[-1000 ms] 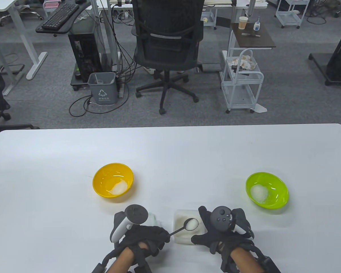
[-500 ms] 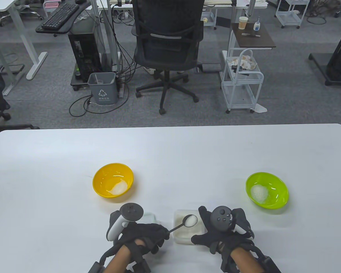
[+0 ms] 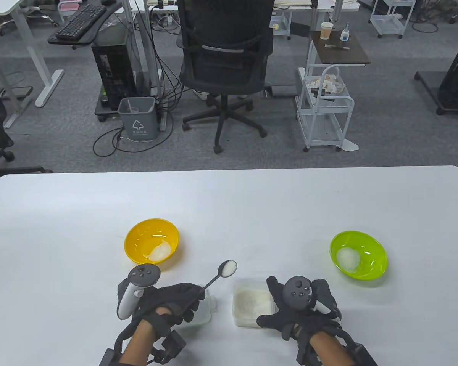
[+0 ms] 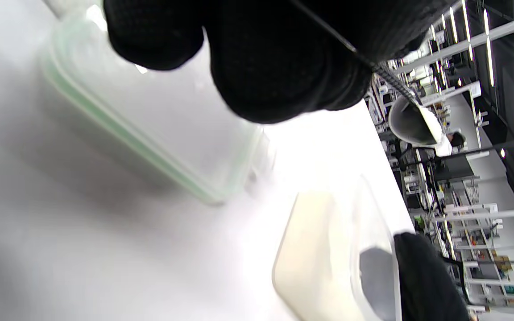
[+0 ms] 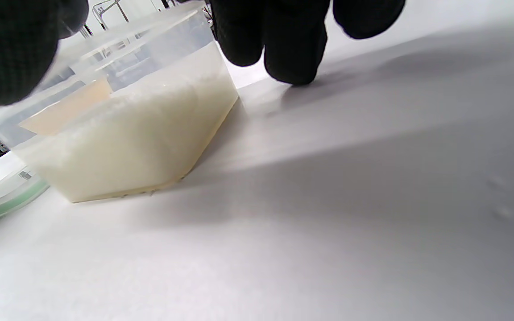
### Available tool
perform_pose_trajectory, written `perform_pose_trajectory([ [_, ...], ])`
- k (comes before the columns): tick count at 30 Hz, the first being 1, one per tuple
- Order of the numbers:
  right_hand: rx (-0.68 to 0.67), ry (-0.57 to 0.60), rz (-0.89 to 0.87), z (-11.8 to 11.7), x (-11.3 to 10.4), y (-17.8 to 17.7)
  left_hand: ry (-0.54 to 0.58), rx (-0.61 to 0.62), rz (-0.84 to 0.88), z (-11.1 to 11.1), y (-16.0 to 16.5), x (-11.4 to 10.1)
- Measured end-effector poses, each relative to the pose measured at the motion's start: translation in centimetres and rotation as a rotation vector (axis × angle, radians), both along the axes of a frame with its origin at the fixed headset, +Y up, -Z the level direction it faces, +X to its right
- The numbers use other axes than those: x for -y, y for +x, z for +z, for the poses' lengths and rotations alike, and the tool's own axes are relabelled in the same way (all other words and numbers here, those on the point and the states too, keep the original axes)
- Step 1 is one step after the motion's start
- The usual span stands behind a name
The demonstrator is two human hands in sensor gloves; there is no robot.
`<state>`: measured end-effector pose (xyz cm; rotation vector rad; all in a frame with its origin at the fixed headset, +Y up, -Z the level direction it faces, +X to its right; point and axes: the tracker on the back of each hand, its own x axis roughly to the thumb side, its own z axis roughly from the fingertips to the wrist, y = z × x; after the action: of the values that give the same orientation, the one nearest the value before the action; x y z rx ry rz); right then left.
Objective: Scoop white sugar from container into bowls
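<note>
My left hand [image 3: 175, 299] grips a metal spoon [image 3: 219, 275] by its handle; the bowl of the spoon is heaped with white sugar and is in the air between the yellow bowl [image 3: 152, 241] and the clear sugar container [image 3: 252, 302]. The spoon also shows in the left wrist view [image 4: 413, 122]. My right hand [image 3: 290, 309] holds the container's right side, with the thumb at its near edge; the container [image 5: 123, 129] is about half full of sugar. The yellow bowl and the green bowl [image 3: 358, 254] each hold a small mound of sugar.
The container's clear lid with a green seal [image 3: 204, 310] lies on the white table [image 3: 229, 206] under my left hand, also seen in the left wrist view [image 4: 150, 133]. An office chair [image 3: 225, 57] and a small cart [image 3: 324, 110] stand beyond the far table edge.
My left hand has lifted the loaded spoon out of the container and moved it left and away, toward the yellow bowl. My right hand has stayed on the container.
</note>
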<state>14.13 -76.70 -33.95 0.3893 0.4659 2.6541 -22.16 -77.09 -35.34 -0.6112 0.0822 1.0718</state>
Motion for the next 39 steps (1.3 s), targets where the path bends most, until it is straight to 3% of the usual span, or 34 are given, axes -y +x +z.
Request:
perform_pose_trajectory([
  [12, 0.000, -0.002, -0.004, 0.0, 0.0, 0.0, 0.008, -0.279, 0.038, -0.1, -6.6, 0.2],
  [21, 0.001, -0.005, -0.009, 0.1, 0.0, 0.1, 0.021, -0.435, 0.040, 0.3, -9.4, 0.1],
  [26, 0.002, -0.005, -0.010, 0.1, 0.0, 0.1, 0.067, -0.502, -0.130, 0.6, -10.0, -0.5],
  [33, 0.002, -0.006, -0.012, 0.1, 0.0, 0.1, 0.193, -0.581, -0.557, 1.0, -9.1, -2.4],
  [39, 0.001, -0.007, -0.012, 0.1, 0.0, 0.1, 0.305, -0.526, -0.857, 0.9, -7.4, -3.4],
])
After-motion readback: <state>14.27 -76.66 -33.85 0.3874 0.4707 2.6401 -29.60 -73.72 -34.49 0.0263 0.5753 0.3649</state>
